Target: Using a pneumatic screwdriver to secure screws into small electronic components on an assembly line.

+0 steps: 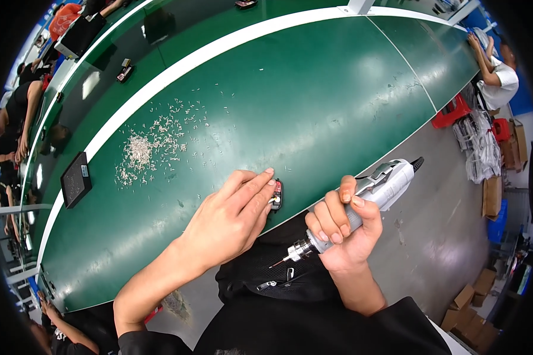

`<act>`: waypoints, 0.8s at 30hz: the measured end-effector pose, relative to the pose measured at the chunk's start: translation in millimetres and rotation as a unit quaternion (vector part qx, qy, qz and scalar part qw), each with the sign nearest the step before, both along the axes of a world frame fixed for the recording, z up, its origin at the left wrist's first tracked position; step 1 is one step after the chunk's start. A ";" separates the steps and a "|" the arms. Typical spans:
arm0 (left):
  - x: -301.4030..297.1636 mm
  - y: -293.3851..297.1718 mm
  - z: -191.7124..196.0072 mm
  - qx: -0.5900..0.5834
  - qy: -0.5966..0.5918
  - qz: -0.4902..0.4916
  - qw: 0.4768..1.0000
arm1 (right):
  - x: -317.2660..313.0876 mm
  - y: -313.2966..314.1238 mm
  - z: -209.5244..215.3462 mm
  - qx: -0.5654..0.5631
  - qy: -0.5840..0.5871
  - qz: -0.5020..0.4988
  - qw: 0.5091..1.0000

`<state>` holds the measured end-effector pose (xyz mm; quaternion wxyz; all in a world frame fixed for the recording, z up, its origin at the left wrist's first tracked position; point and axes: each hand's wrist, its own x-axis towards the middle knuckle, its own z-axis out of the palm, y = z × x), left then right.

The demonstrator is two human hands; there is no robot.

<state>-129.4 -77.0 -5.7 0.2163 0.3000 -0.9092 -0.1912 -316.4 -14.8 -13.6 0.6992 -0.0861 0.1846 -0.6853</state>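
Observation:
My left hand point(228, 216) reaches over the green table with its fingers close together, gripping a small black device point(279, 192) with a red part near the table's near edge. The fingers cover much of that device. In my right hand point(349, 231) is a grey electric screwdriver point(391, 180), fingers wrapped round its body. Its thin bit points down and left, in the air over my lap, apart from the device. A cord leaves its upper end. Left of centre on the table lies a loose pile of tiny pale screw-like pieces point(140, 151), scattered outward.
A flat black box point(76, 180) sits by the white rail point(177, 70) along the table's far side. Beyond the rail stands another small device point(125, 71). People work at the left and far right. Red bins point(452, 111) and cardboard boxes point(491, 198) stand at the right.

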 end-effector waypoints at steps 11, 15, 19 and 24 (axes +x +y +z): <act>-11.5 4.4 10.3 -0.051 -0.066 0.014 0.996 | 33.7 11.8 -17.2 0.068 -0.024 0.056 0.996; -12.4 5.7 7.8 -0.081 -0.087 0.005 0.993 | 39.9 11.9 -22.5 0.079 -0.016 0.055 0.995; -12.2 9.8 1.9 -0.123 -0.083 0.002 0.989 | 39.9 12.6 -25.2 0.074 -0.009 0.049 0.996; -18.9 16.4 3.5 -0.151 -0.104 0.022 0.983 | 36.8 11.2 -24.1 0.065 -0.006 0.048 0.997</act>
